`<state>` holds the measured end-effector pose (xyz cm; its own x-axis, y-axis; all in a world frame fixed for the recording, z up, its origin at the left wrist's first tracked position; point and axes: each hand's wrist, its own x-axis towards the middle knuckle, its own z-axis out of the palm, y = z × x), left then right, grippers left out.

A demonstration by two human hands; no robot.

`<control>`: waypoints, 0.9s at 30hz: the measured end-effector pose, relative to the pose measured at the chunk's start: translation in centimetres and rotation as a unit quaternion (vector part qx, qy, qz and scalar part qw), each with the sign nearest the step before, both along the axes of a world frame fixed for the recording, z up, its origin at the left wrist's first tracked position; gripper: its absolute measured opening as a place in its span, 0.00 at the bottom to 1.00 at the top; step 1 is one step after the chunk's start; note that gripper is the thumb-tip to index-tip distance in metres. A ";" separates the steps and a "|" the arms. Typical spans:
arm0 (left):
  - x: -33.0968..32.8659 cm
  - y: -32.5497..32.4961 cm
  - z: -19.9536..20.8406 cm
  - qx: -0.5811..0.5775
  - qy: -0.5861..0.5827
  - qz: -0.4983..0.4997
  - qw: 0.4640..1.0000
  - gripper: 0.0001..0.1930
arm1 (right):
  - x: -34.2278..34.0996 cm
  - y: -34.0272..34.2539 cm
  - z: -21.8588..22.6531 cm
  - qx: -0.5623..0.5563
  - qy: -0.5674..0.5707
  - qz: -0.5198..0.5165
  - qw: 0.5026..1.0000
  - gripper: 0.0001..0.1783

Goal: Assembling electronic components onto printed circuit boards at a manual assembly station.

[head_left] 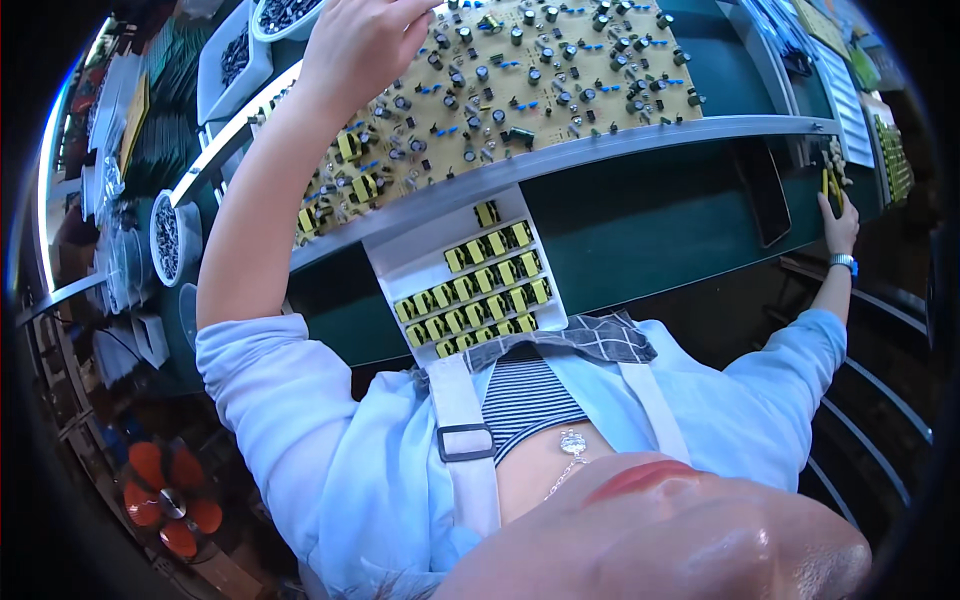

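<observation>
My left hand is over the far left edge of a large tan circuit board panel crowded with capacitors and other parts. Its fingertips run to the picture's top edge, so what they hold, if anything, is hidden. Far out to the right, my right hand closes around what look like yellow-handled pliers, beside a small heap of pale parts. Close to my body lies a white tray with rows of yellow-and-black transformers. A few similar transformers sit on the panel's left side.
A metal rail crosses the green bench along the panel's near edge. Bins of small dark parts and a round tub stand left. A dark flat phone-like slab lies right. An orange-bladed fan is low left.
</observation>
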<state>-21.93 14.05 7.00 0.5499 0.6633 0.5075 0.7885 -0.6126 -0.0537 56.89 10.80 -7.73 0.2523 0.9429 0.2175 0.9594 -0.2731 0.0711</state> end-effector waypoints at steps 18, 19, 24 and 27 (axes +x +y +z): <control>-0.4 2.2 -1.8 0.024 0.004 -0.045 0.999 0.07 | -0.2 -4.0 0.5 0.055 0.265 0.048 0.961 0.31; -1.0 2.8 -2.0 0.042 0.026 -0.055 0.997 0.08 | -1.4 -2.7 0.3 0.027 0.229 0.061 0.971 0.35; 3.7 3.3 -0.7 -0.002 0.058 0.025 0.998 0.09 | -2.4 3.4 1.0 -0.062 0.046 -0.052 0.996 0.56; 5.7 3.6 -0.5 -0.023 0.074 0.046 0.996 0.10 | -0.3 2.5 0.3 -0.027 0.090 -0.082 0.992 0.54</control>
<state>-16.25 17.69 6.53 0.5520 0.7350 0.3938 0.8271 -0.5428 -0.1462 56.59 13.29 -7.38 0.4341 0.8946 0.1056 0.9005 -0.4278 -0.0777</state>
